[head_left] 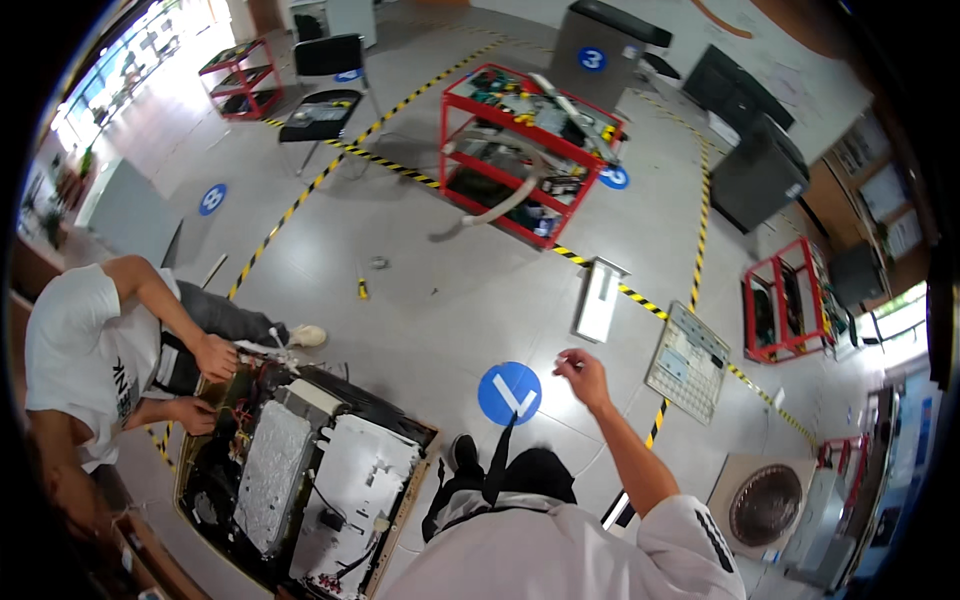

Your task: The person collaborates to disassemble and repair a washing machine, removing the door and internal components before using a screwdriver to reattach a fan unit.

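My right hand (583,378) is held out over the floor, its fingers curled together in a pinch. Whatever may be between the fingertips is too small to make out. It is nearest to a round blue floor marker (509,393) and a long white metal panel (598,300), touching neither. My left hand is out of view. At my left lies an opened appliance (410,462) with a white inner plate (352,470), a silvery foil-covered part (272,476) and loose wires. A co-worker's two hands (205,385) are at the wiring on its far left edge.
A red tool cart (500,150) with tools and a hose stands ahead. A flat grey panel (688,362) lies at the right, beyond it another red cart (790,300). A yellow-handled screwdriver (363,289) lies on the floor. A boxy part with a round opening (765,505) stands lower right.
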A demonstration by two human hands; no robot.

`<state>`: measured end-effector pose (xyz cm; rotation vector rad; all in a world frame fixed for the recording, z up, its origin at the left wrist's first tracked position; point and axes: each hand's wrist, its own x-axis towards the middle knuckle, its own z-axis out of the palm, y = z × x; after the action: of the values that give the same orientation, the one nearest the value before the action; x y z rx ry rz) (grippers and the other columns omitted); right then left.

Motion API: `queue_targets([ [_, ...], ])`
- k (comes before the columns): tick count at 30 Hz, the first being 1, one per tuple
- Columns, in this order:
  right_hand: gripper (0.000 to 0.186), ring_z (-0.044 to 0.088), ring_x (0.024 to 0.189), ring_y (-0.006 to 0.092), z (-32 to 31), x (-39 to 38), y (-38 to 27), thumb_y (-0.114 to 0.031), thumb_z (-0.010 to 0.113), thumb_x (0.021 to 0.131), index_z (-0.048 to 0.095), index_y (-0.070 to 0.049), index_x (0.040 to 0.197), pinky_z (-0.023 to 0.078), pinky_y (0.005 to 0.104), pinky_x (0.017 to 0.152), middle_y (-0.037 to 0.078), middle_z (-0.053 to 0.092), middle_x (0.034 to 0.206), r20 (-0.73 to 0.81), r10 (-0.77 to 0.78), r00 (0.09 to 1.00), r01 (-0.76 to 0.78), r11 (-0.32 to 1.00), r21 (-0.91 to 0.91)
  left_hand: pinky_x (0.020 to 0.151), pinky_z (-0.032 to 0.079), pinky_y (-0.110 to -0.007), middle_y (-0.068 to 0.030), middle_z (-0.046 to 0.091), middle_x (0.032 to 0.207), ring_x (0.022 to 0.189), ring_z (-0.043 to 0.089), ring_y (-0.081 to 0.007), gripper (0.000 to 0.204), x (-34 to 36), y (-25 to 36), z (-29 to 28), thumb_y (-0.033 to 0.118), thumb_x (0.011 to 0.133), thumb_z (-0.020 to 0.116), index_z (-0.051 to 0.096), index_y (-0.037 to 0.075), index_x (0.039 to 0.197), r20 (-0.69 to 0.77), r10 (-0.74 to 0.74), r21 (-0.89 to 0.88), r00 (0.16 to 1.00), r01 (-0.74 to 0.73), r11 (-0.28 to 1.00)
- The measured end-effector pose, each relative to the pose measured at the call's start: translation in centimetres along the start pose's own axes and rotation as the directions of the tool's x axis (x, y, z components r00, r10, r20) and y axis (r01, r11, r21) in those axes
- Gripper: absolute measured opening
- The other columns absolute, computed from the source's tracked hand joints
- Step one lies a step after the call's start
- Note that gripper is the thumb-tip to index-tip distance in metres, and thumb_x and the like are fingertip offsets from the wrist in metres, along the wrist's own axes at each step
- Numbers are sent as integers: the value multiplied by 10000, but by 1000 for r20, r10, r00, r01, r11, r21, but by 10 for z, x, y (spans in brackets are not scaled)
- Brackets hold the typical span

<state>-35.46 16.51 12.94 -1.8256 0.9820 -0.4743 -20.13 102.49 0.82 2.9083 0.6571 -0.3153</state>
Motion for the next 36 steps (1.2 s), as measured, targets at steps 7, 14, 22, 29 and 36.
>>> queue_targets([
  [7, 169, 659, 698, 162, -4, 190, -2, -86, 611, 849, 591, 31, 969, 502, 243, 623, 59, 581, 719, 72, 67, 995, -78, 985, 152, 714, 464, -470, -238, 632, 871, 798, 584, -421, 400, -76, 37, -4, 321, 911, 455, 636, -35, 890, -266, 78, -46, 961, -93, 995],
  [14, 183, 651, 724, 153, 6, 377, 37, -108, 592, 868, 572, 14, 1002, 506, 237, 650, 51, 593, 800, 294, 25, 955, -83, 979, 188, 921, 420, -382, -188, 602, 1018, 977, 562, -319, 207, -203, 186, 25, 140, 858, 574, 611, -41, 950, -565, -110, -234, 817, -31, 972],
  [22, 189, 653, 746, 144, 79, 502, -10, -133, 613, 864, 577, -4, 997, 501, 228, 654, 50, 611, 823, 528, 50, 848, -90, 995, 49, 717, 474, -345, -143, 636, 968, 835, 597, -257, 204, -302, 460, -28, 116, 878, 559, 614, -4, 1033, -357, -218, -265, 908, 125, 956],
  [29, 180, 657, 695, 140, 144, 569, -28, -121, 618, 850, 595, 9, 974, 495, 231, 614, 64, 632, 780, 541, 27, 840, -35, 999, 4, 529, 458, -257, -104, 645, 849, 659, 597, -159, 173, -209, 614, -9, 121, 907, 541, 635, 2, 991, -235, -72, -461, 969, -46, 886],
  [36, 184, 659, 679, 132, 192, 661, -110, -131, 601, 856, 603, 12, 972, 496, 237, 589, 50, 640, 754, 417, -25, 908, 16, 1000, 27, 575, 479, -247, -84, 635, 838, 648, 611, -123, 185, -76, 738, 2, 126, 895, 574, 627, -10, 1009, 59, 174, -754, 983, -70, 653],
])
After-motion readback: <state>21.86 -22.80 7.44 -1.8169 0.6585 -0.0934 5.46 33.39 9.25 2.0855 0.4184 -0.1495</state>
